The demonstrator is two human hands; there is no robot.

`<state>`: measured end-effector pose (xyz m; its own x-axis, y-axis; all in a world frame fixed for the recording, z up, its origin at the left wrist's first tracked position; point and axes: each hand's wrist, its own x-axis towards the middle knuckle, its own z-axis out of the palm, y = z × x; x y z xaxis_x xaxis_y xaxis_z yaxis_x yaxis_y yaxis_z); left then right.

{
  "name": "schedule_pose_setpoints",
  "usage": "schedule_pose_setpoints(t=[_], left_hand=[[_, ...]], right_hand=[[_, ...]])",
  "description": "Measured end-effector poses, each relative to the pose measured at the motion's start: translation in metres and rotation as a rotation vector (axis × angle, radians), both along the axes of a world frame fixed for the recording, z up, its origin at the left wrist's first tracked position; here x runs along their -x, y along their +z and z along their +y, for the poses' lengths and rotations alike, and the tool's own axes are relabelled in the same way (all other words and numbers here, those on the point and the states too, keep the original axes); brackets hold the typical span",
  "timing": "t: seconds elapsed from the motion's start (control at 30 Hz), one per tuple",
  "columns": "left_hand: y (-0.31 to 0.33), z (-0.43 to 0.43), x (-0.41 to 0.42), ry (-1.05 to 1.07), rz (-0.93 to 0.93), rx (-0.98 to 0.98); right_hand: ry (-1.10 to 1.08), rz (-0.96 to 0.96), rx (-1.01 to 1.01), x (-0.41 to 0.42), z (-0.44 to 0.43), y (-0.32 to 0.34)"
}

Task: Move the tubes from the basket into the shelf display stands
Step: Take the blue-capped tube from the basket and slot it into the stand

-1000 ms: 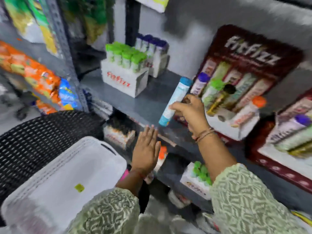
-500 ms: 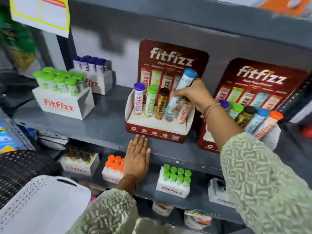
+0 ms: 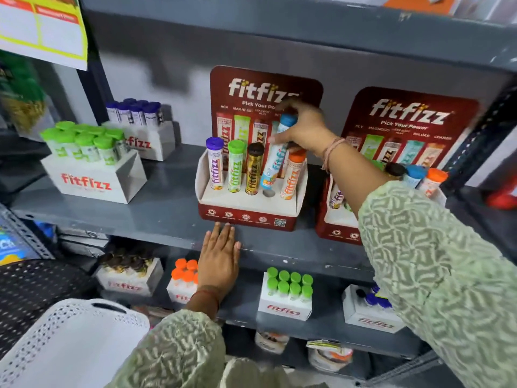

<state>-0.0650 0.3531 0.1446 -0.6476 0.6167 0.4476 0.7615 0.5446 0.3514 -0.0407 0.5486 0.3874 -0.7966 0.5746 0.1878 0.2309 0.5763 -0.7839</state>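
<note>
My right hand [image 3: 303, 130] grips a blue-capped white tube [image 3: 275, 161] near its top, tilted, its base just above the one vacant hole [image 3: 268, 193] in the red display stand [image 3: 246, 217]. That stand holds a purple-capped tube [image 3: 215, 166], a green-capped tube [image 3: 235, 166], a black-capped gold tube [image 3: 254, 169] and an orange-capped tube [image 3: 293, 175]. My left hand [image 3: 221, 256] lies flat, fingers together, on the shelf's front edge below the stand. The white perforated basket [image 3: 70, 340] is at lower left; its inside is hidden.
A second red display stand [image 3: 402, 130] with tubes stands to the right, partly behind my arm. White boxes of green-capped tubes [image 3: 86, 163] and purple-capped tubes [image 3: 140, 127] sit on the grey shelf [image 3: 156, 214] at left. More tube boxes fill the lower shelf.
My right hand has carried the blue-capped tube from in front of the shelf into the stand and lowered it toward the vacant hole. My left hand stays on the shelf edge.
</note>
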Motion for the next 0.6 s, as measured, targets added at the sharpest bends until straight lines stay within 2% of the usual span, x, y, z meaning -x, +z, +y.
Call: schedule_pose_setpoints(t=[0.1,0.17,0.27,0.6], left_hand=[[0.001,-0.001,0.0,-0.006,-0.004,0.016],[0.002,-0.001,0.001,-0.014,0.001,0.023],[0.003,-0.001,0.0,-0.019,0.003,0.033],[0.003,-0.002,0.001,-0.023,-0.026,0.083]], right_hand=[[0.007,-0.097,-0.273,0.001,0.0,0.001],[-0.007,-0.201,-0.368,0.002,0.002,0.005],[-0.032,-0.293,-0.4,0.006,0.005,0.005],[-0.059,-0.239,-0.423,0.01,-0.001,-0.013]])
